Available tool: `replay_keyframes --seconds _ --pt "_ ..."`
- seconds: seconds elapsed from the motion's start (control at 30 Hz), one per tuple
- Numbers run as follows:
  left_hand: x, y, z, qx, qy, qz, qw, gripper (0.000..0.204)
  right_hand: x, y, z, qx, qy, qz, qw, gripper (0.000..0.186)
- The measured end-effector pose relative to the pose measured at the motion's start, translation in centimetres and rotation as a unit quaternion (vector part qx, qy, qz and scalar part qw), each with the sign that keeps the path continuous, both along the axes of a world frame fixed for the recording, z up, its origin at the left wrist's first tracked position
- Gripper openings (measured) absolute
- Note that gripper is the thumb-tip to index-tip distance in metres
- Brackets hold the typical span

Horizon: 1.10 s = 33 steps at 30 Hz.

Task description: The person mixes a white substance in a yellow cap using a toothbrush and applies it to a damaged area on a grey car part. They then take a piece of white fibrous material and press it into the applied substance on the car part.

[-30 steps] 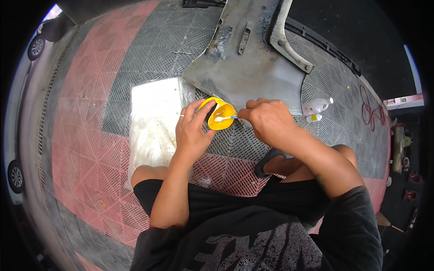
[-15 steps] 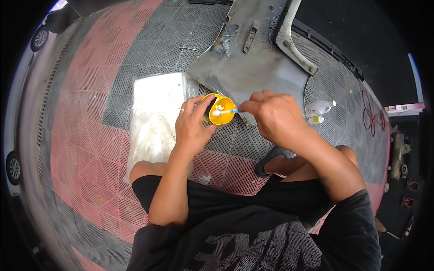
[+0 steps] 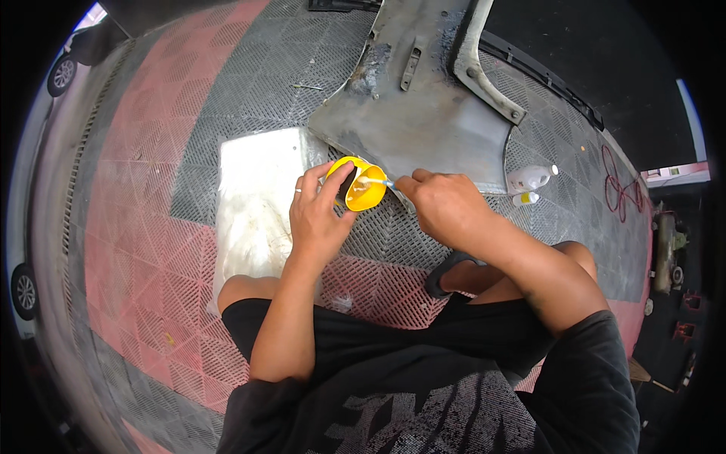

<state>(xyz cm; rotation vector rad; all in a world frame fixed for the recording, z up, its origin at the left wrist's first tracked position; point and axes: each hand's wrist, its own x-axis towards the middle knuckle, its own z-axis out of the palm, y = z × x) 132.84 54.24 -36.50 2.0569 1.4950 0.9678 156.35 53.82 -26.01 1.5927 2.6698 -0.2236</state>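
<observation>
My left hand (image 3: 314,212) grips a small yellow cup (image 3: 367,200) with a dark patch on its side, its mouth tilted to the right. Inside the cup is some white material. In my right hand (image 3: 450,208) is a small brush (image 3: 378,181) with a white and blue handle, resembling a toothbrush; its head reaches into the cup. Just beyond the hands lies a worn grey car body panel (image 3: 412,129), with bare and rough dark patches.
Left of the cup, a white sheet under clear plastic (image 3: 261,163) lies on the red and grey grated floor tiles (image 3: 144,197). A translucent bottle (image 3: 529,178) and a smaller bottle with a yellow label (image 3: 523,199) are beside the panel's right edge. A red hose (image 3: 618,185) is farther right.
The cup has tipped a little and shifted slightly left. My right hand has moved slightly left and down with the brush, whose head sits higher inside the cup.
</observation>
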Motion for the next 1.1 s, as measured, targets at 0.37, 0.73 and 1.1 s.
replay_keyframes --seconds 0.37,0.73,1.1 --pt "-0.4 0.4 -0.8 0.020 -0.015 0.027 0.999 0.076 -0.5 -0.1 -0.9 -0.034 0.067 -0.015 0.997 0.031" --pt "-0.4 1.0 -0.5 0.030 -0.018 0.037 0.999 0.079 -0.9 0.4 -0.3 -0.029 0.118 -0.073 0.990 0.027" --pt "-0.6 1.4 -0.2 0.026 -0.036 0.025 0.999 0.074 -1.0 1.1 1.3 0.068 0.010 0.010 0.998 0.033"
